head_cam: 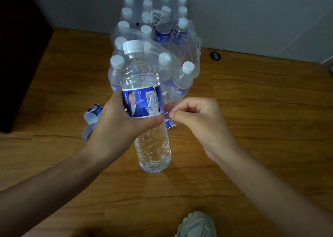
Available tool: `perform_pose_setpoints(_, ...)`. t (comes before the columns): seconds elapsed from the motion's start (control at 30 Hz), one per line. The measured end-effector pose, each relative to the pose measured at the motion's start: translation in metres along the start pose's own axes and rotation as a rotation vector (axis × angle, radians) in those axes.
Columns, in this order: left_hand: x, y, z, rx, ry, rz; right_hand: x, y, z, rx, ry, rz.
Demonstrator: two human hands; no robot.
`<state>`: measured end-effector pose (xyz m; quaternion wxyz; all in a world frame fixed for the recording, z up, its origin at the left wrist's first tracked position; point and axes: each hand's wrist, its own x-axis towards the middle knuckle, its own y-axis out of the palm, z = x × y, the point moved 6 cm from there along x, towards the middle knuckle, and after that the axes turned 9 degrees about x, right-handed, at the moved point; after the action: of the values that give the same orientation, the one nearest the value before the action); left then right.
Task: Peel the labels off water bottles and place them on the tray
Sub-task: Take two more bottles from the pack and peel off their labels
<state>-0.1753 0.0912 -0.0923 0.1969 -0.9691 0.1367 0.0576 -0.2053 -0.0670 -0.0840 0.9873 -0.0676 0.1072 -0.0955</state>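
I hold a clear water bottle [144, 85] with a white cap upright above the wooden floor. My left hand [117, 117] grips it around its blue label [140, 103], thumb pressed at the label's lower edge. My right hand [194, 116] is just right of the bottle and pinches a small torn strip of the label [168, 118] between thumb and forefinger. The rest of the label still wraps the bottle. No tray is in view.
A torn plastic-wrapped pack of several labelled bottles [153, 38] stands behind, against a grey wall. Peeled label loops [91, 117] lie on the floor at left. A dark cabinet [19, 56] is far left, a small black disc [215, 55] by the wall, my shoe [196, 226] below.
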Motion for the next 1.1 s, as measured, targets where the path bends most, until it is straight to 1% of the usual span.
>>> perform_pose_setpoints(0.1, -0.002, -0.002, -0.005, 0.009, 0.018, -0.008, -0.002, 0.003, -0.002, -0.002, 0.05, 0.025)
perform_pose_setpoints(0.17, -0.005, -0.002, -0.008, 0.06, 0.028, -0.014, -0.004, 0.003, 0.001, -0.006, 0.043, 0.005)
perform_pose_setpoints(0.3, -0.009, -0.002, -0.009, 0.16, 0.045, -0.041, -0.005, 0.003, 0.02, -0.043, -0.12, -0.029)
perform_pose_setpoints(0.47, -0.012, 0.0, -0.012, 0.189, 0.075, -0.043, -0.011, 0.009, 0.031, -0.21, -0.292, -0.081)
perform_pose_setpoints(0.67, -0.012, -0.002, -0.011, 0.188, 0.063, -0.062, -0.01, 0.01, 0.034, -0.31, -0.412, -0.141)
perform_pose_setpoints(0.77, -0.011, -0.004, -0.01, 0.162, 0.054, -0.066, -0.006, 0.005, 0.025, -0.174, -0.336, -0.159)
perform_pose_setpoints(0.87, -0.008, -0.005, -0.01, 0.095, 0.055, -0.061, -0.002, 0.0, 0.008, 0.051, -0.15, -0.167)
perform_pose_setpoints(0.93, -0.007, -0.005, -0.011, 0.067, 0.066, -0.049, -0.001, 0.002, 0.001, 0.134, -0.049, -0.148)
perform_pose_setpoints(1.1, -0.007, -0.005, -0.016, 0.002, 0.068, -0.021, -0.001, 0.001, -0.005, 0.294, 0.06, -0.131)
